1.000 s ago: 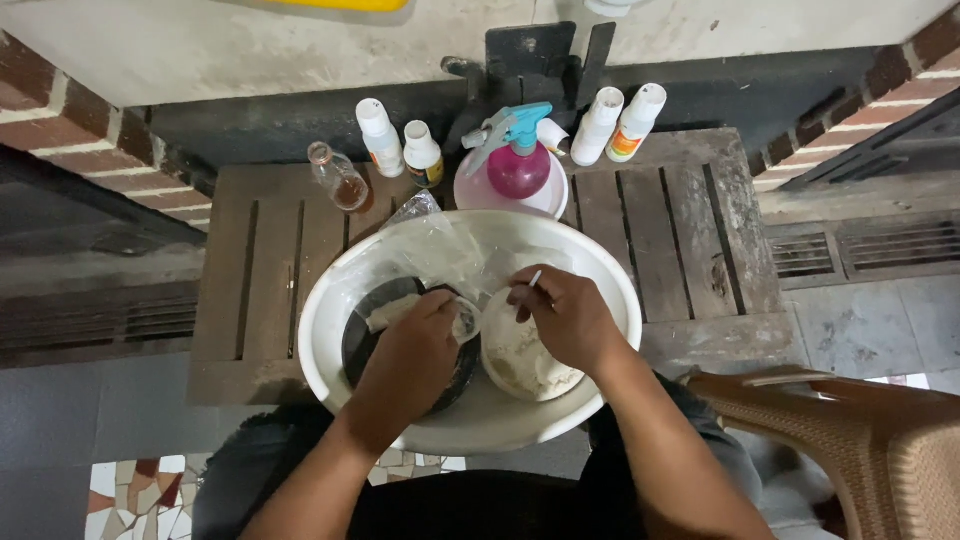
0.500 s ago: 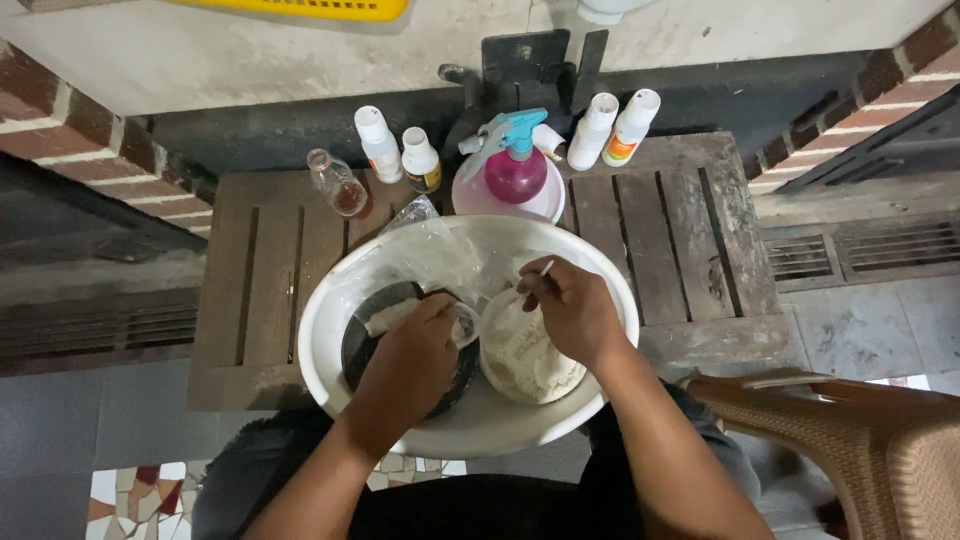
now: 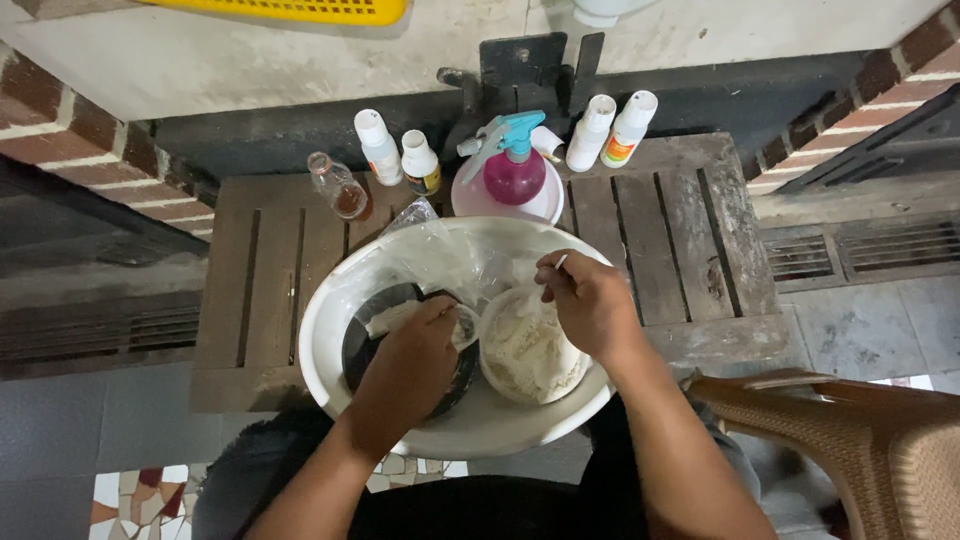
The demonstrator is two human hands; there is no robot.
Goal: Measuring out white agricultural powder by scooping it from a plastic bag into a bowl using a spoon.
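A large white basin point(image 3: 330, 330) sits on a wooden slatted table point(image 3: 260, 270). Inside it lie a black round pot point(image 3: 365, 345) at the left and a white bowl of pale crumbly material point(image 3: 525, 355) at the right. My left hand point(image 3: 415, 360) rests over the black pot and grips a small clear cup at its fingertips. My right hand point(image 3: 590, 300) is over the white bowl, pinching a thin white stick or spoon handle. A clear plastic bag point(image 3: 450, 250) lies crumpled at the basin's far side.
Behind the basin stand a pink spray bottle with a blue trigger point(image 3: 512, 170), several white bottles point(image 3: 378, 145), and a small glass bottle point(image 3: 338, 188). A brown wicker chair point(image 3: 850, 440) is at the lower right. Brick walls flank the table.
My right hand has shifted slightly up and left over the white bowl with the stick. My left hand stays on the black pot.
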